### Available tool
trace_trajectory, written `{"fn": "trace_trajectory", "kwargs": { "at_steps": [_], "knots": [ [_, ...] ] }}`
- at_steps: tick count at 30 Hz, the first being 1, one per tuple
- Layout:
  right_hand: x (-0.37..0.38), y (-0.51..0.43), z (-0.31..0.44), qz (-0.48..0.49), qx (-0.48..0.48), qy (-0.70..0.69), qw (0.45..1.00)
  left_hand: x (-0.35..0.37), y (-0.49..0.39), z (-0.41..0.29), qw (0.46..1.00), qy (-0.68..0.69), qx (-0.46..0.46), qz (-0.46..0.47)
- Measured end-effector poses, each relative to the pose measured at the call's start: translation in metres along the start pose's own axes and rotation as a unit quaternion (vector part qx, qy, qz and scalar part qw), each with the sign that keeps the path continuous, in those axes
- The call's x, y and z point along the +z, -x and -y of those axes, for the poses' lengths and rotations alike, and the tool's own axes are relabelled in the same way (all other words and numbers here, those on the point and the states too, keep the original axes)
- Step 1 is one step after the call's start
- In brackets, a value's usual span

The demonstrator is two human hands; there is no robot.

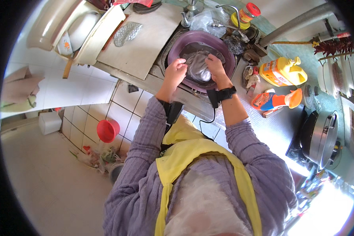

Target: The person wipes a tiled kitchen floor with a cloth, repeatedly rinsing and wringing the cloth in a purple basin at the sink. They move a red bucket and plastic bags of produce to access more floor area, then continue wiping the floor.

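Observation:
A purple plastic basin (173, 48) sits in the sink at the counter's front. Dark, murky water and a wet greyish cloth (198, 65) lie inside it. My left hand (177, 70) is over the basin's left rim with its fingers curled, beside the cloth; whether it grips any of it cannot be told. At the cloth's right side is my right hand (215, 66), fingers bent against the fabric, thumb partly hidden. A faucet (233, 28) stands behind the basin.
Right of the basin are a yellow detergent jug (281, 72), an orange spray bottle (275, 100) and a metal pot (320, 138). A pale board (147, 38) covers the counter on the left, near a dish container (98, 38). Below hangs a red cup (108, 131).

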State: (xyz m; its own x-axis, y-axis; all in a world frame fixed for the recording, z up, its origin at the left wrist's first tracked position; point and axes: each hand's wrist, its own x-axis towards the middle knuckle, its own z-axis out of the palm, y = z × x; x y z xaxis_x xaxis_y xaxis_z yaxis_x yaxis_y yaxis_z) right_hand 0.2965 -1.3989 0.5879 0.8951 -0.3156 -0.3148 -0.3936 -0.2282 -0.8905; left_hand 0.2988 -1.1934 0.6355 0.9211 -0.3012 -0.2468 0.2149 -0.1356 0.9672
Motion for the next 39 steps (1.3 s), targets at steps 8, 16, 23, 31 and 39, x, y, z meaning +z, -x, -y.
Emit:
{"fn": "trace_trajectory", "kwargs": {
  "at_steps": [8, 16, 23, 31, 39],
  "knots": [
    [0.024, 0.019, -0.008, 0.094, 0.025, 0.469, 0.878, 0.041, -0.069, 0.045, 0.834, -0.502, 0.11, 0.199],
    [0.008, 0.003, -0.028, 0.034, 0.011, 0.439, 0.898, 0.042, -0.089, 0.029, 0.682, -0.677, 0.014, 0.277],
    [-0.031, 0.037, 0.037, -0.138, -0.159, 0.216, 0.953, 0.039, -0.103, 0.028, 0.798, -0.521, 0.088, 0.29],
    [-0.076, 0.075, 0.115, -0.171, -0.218, 0.143, 0.95, 0.014, -0.124, -0.03, 0.882, -0.347, 0.17, 0.271],
    [-0.079, 0.066, 0.083, -0.236, -0.173, 0.157, 0.943, -0.003, -0.12, -0.104, 0.941, 0.078, -0.021, 0.329]
  ]
}}
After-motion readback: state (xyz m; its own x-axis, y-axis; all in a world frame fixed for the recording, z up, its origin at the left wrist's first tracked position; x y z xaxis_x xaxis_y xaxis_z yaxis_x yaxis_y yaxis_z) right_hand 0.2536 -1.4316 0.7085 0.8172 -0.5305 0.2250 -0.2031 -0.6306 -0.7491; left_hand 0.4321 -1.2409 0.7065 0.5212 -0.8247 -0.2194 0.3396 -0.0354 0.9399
